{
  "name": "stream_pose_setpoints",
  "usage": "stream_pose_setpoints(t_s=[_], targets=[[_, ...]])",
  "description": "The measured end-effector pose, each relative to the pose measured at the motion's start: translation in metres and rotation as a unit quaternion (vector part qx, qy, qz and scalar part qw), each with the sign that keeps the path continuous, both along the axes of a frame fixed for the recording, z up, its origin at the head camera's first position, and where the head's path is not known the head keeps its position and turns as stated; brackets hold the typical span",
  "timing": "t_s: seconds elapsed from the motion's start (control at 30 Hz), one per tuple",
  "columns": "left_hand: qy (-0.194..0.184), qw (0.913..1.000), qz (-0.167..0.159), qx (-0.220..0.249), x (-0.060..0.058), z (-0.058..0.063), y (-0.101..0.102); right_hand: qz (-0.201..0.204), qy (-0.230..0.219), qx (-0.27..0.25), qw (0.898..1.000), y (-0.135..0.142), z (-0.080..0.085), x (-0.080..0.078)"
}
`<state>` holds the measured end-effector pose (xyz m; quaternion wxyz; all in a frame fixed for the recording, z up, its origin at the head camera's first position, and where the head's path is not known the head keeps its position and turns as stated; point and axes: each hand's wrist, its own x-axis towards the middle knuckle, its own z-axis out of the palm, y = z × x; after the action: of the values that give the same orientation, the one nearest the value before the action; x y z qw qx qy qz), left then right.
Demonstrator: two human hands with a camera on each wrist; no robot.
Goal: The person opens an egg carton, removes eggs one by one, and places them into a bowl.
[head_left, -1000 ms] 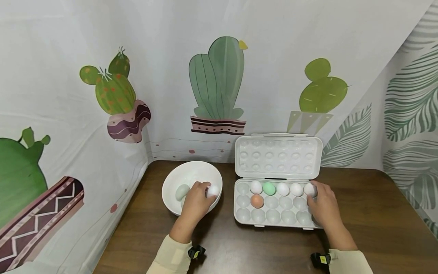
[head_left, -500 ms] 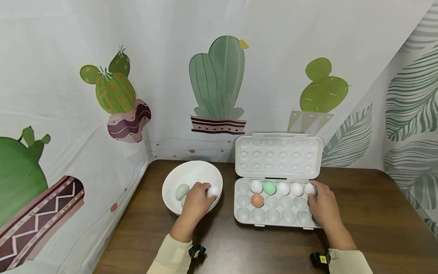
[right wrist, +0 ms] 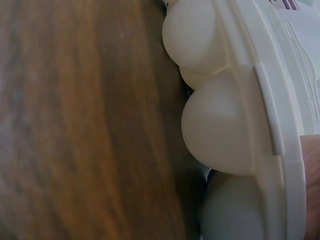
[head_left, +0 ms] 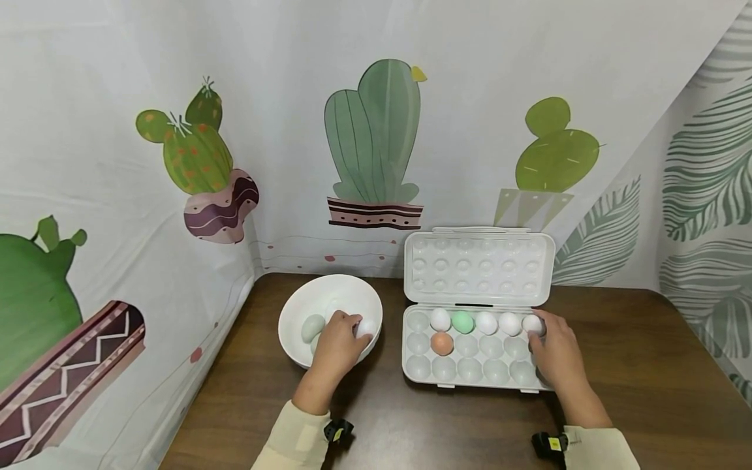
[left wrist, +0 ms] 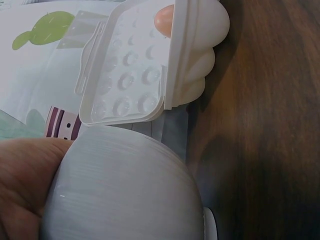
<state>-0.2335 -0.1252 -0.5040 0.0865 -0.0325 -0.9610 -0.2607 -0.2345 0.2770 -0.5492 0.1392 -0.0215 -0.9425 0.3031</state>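
My left hand (head_left: 337, 346) reaches over the right side of a white bowl (head_left: 286, 307) and grips a white egg (head_left: 365, 328) near its rim. That egg fills the lower left wrist view. Left of the fingers lies a pale green egg (head_left: 313, 328) in the bowl, with another partly hidden. My right hand (head_left: 558, 349) holds a white egg (head_left: 532, 324) between thumb and fingers at the back right cup of a white egg tray (head_left: 470, 385). Several white eggs and a green egg (head_left: 462, 322) share that back row. An orange egg (head_left: 442, 343) sits in the middle row.
The tray's hinged lid (head_left: 478, 290) stands raised at the back, near the cactus-printed cloth (head_left: 282, 163). Brown wooden table (head_left: 446, 431) shows in front of the tray and to its right. Bowl and tray stand side by side with a small gap.
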Motion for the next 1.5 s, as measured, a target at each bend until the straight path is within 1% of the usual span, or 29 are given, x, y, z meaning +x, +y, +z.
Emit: stream_pose_setpoints(t_s=[0.47,0.67,1.0,1.17,1.3,1.5], targets=[[-0.012,0.9999,0.009,0.000,0.002,0.003,-0.001,-0.006,0.004,-0.006,1.000,0.000,0.000,-0.001],[0.006,0.9998,0.015,0.007,0.003,0.002,-0.002,-0.007,0.007,-0.007,1.000,-0.001,0.001,-0.001],[0.019,0.9992,0.024,0.027,0.002,0.002,-0.001,-0.016,0.016,-0.026,0.999,0.001,0.007,0.001],[0.043,0.9973,0.024,0.054,0.002,0.006,0.000,-0.017,0.010,-0.034,0.999,-0.001,0.012,0.002],[0.059,0.9958,0.017,0.068,0.003,0.010,0.000,-0.017,0.019,-0.039,0.999,-0.003,0.015,0.004],[0.058,0.9942,0.021,0.088,0.005,0.014,0.000,-0.018,0.030,-0.038,0.999,-0.004,0.018,0.005]])
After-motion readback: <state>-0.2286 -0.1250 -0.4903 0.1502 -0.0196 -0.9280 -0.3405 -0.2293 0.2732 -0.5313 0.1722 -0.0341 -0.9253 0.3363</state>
